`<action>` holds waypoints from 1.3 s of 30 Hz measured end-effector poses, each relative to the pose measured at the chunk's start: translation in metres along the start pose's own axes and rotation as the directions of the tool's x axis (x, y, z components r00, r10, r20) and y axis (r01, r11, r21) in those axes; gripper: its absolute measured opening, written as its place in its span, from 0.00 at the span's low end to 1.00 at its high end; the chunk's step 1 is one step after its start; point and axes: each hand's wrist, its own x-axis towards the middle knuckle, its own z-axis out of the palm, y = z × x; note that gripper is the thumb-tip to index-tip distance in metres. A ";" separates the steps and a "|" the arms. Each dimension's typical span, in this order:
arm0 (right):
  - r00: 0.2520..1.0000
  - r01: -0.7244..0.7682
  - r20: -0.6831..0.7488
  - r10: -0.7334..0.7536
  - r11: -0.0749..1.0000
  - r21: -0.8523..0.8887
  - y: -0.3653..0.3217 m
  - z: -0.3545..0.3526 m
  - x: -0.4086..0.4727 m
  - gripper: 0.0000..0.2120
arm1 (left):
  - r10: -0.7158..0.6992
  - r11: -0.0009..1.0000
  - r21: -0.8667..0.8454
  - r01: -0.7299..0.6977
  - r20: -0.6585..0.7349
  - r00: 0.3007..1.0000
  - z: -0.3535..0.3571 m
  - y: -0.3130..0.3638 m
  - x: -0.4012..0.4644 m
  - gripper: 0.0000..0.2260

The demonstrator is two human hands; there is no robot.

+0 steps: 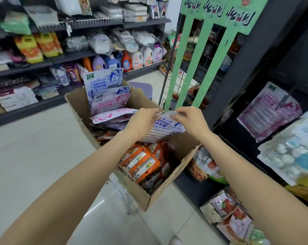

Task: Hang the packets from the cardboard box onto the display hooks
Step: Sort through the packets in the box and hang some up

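Observation:
A blue-and-white packet [163,128] is held above the open cardboard box [169,189]. My left hand [140,122] grips its left top edge and my right hand [192,121] pinches its right top corner. Inside the box, more blue and pink packets [107,96] stand at the far end and orange packets [140,160] lie at the near end. A pink packet [268,110] of the same kind hangs on a display hook [285,99] on the dark rack to the right.
The box stands on a pale tiled floor [34,147]. A green hanging strip display [199,68] rises behind it. Shelves with detergent bottles [126,61] run along the left. White and blue bagged goods [294,149] hang at far right, with snack bags [233,220] low on the rack.

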 end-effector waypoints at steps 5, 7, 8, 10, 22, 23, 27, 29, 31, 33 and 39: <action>0.987 -0.029 -0.159 0.032 0.999 0.024 0.000 -0.057 -0.003 0.11 | 0.050 0.993 -0.106 -0.059 -0.091 0.995 -0.029 0.040 0.026 0.08; 0.960 -0.025 -0.279 0.036 0.999 0.044 -0.001 -0.082 -0.007 0.15 | 0.049 0.977 -0.203 -0.068 -0.100 0.994 -0.036 0.061 0.040 0.10; 0.944 -0.030 -0.328 0.039 0.999 0.033 0.001 -0.094 -0.009 0.14 | 0.047 0.969 -0.237 -0.070 -0.102 0.994 -0.040 0.073 0.048 0.12; 0.922 -0.041 -0.385 0.039 0.999 0.003 0.007 -0.117 -0.013 0.09 | 0.074 0.959 -0.262 -0.104 -0.123 0.990 -0.048 0.096 0.062 0.14; 0.788 -0.167 -0.584 0.195 0.981 0.102 0.076 -0.202 -0.048 0.06 | 0.607 0.757 0.371 -0.538 -0.093 0.789 -0.028 0.243 0.133 0.09; 0.787 -0.190 -0.579 0.213 0.977 0.101 0.085 -0.207 -0.051 0.06 | 0.611 0.752 0.365 -0.549 -0.074 0.788 -0.020 0.249 0.136 0.09; 0.830 -0.267 -0.492 0.264 0.961 0.065 0.126 -0.221 -0.056 0.05 | 0.567 0.785 0.277 -0.555 0.041 0.823 0.022 0.259 0.153 0.09; 0.868 -0.270 -0.414 0.274 0.960 0.068 0.143 -0.221 -0.057 0.07 | 0.539 0.809 0.222 -0.545 0.091 0.837 0.043 0.261 0.161 0.09; 0.879 -0.289 -0.372 0.298 0.954 0.081 0.162 -0.214 -0.057 0.07 | 0.515 0.830 0.169 -0.531 0.134 0.847 0.062 0.260 0.168 0.10; 0.867 -0.333 -0.360 0.344 0.938 0.094 0.185 -0.202 -0.056 0.10 | 0.487 0.852 0.121 -0.509 0.176 0.856 0.082 0.257 0.174 0.10; 0.789 -0.450 -0.383 0.480 0.876 0.172 0.234 -0.171 -0.053 0.09 | 0.380 0.919 0.000 -0.395 0.277 0.883 0.136 0.253 0.190 0.09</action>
